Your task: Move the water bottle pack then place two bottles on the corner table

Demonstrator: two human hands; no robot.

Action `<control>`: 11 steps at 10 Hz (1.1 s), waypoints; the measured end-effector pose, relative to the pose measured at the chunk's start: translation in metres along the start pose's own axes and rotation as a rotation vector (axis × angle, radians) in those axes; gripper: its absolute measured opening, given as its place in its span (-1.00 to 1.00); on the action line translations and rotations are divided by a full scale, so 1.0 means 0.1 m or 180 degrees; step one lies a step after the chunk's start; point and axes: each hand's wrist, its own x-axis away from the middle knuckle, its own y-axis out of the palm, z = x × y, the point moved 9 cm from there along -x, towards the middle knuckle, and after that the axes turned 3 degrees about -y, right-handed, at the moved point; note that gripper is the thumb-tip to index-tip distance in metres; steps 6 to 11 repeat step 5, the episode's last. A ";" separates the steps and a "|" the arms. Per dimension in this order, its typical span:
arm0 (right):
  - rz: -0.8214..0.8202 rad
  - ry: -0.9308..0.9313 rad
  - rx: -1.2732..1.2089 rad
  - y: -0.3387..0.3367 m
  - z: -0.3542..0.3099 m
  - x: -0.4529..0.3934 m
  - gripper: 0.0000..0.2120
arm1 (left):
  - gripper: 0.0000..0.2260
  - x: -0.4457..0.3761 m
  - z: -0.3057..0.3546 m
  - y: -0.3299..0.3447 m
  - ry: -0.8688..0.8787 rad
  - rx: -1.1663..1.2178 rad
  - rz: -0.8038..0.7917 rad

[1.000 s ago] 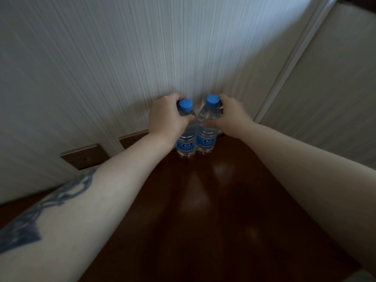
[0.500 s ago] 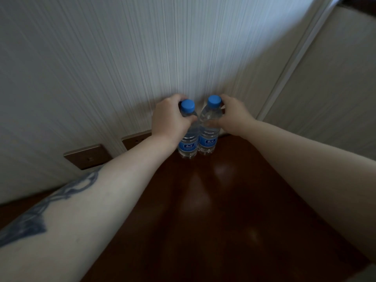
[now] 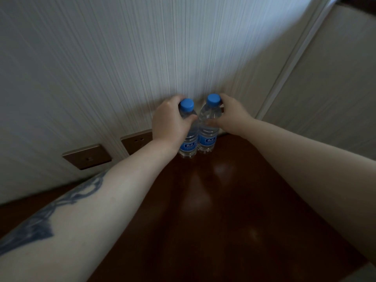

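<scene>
Two clear water bottles with blue caps and blue labels stand upright side by side at the far corner of the dark brown corner table (image 3: 213, 200), touching each other. My left hand (image 3: 171, 123) is wrapped around the upper part of the left bottle (image 3: 188, 146). My right hand (image 3: 232, 117) grips the shoulder of the right bottle (image 3: 208, 139). Both bottle bases rest on the tabletop close to the wall. The water bottle pack is not in view.
A white ribbed wall rises right behind the bottles. Two bronze wall plates sit low on it to the left, a switch plate (image 3: 87, 157) and a socket (image 3: 135, 142). A pale panel with a white frame (image 3: 284, 68) stands at the right.
Both hands and the two bottles have hardly moved; the view has shifted very slightly. Both grips stay in place.
</scene>
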 end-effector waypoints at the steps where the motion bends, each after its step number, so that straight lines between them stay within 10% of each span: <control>1: 0.0021 0.0178 -0.0204 0.03 0.04 0.06 -0.29 | -0.49 0.01 -0.04 0.01 -0.0067 0.0139 -0.0091; 11: 0.0404 0.0353 0.0469 -0.27 -0.04 0.86 -0.23 | -0.40 0.41 -0.24 -0.19 -0.0438 -0.0340 -0.0460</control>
